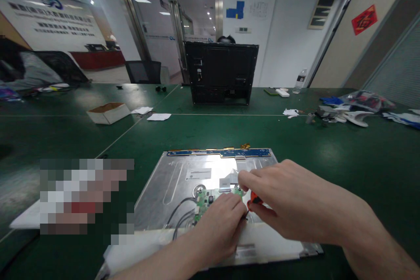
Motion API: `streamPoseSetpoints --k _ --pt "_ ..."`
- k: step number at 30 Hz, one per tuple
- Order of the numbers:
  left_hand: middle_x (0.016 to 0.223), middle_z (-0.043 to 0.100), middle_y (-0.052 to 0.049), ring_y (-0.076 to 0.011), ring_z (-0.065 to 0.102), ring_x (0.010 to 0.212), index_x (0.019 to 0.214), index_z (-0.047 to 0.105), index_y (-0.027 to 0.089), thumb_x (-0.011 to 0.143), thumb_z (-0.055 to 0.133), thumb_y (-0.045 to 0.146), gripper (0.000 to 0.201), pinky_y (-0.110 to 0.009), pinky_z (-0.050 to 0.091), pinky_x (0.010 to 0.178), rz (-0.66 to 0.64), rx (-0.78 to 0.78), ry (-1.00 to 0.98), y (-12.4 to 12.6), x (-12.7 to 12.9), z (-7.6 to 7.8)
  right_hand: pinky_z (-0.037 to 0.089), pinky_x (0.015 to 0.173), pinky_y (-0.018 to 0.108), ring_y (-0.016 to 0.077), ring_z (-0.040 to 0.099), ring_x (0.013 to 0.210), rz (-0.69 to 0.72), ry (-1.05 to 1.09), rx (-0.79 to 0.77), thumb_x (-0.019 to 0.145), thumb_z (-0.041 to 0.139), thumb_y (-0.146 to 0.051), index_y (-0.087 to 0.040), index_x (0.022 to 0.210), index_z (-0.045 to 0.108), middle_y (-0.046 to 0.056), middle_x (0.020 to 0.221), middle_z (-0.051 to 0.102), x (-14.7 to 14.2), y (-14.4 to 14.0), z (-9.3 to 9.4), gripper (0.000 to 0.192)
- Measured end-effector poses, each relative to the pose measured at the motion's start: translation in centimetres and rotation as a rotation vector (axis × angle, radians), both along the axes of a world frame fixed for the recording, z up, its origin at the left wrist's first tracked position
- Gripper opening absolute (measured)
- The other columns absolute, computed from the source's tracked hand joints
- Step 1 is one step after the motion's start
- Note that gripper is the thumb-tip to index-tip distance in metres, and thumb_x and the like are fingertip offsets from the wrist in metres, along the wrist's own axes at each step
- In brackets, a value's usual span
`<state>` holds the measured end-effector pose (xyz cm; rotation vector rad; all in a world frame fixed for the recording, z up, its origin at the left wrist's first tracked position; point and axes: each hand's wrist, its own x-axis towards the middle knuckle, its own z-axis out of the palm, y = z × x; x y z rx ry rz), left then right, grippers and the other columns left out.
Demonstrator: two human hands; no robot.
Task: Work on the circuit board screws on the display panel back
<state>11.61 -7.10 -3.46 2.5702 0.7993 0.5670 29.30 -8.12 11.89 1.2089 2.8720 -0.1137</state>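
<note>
One orange tool (255, 198) is pinched in the grip of the right hand (285, 194), work on the cabled green board (203, 200) apparently unfinished (grip of the left hand (225, 221) cannot be told).

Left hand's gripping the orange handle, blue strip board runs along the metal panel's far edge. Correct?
Wrong hand: the head view shows the orange handle gripped in the right hand. The blue strip board does run along the far edge of the metal panel.
</note>
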Motion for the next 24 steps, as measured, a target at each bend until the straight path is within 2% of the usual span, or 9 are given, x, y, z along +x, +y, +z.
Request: streamPoseSetpoints --k 24 --pt "0.100 0.061 -0.011 -0.0278 0.056 0.100 0.104 0.056 0.018 0.087 0.050 0.015 0.018 -0.043 0.047 0.090 0.000 0.006 0.019 -0.03 -0.02 0.14 0.027 0.051 0.028 0.0172 0.060 0.064 -0.001 0.007 0.040 0.087 0.054 -0.021 -0.021 0.094 0.053 0.001 0.079 0.067 -0.03 0.26 -0.17 0.007"
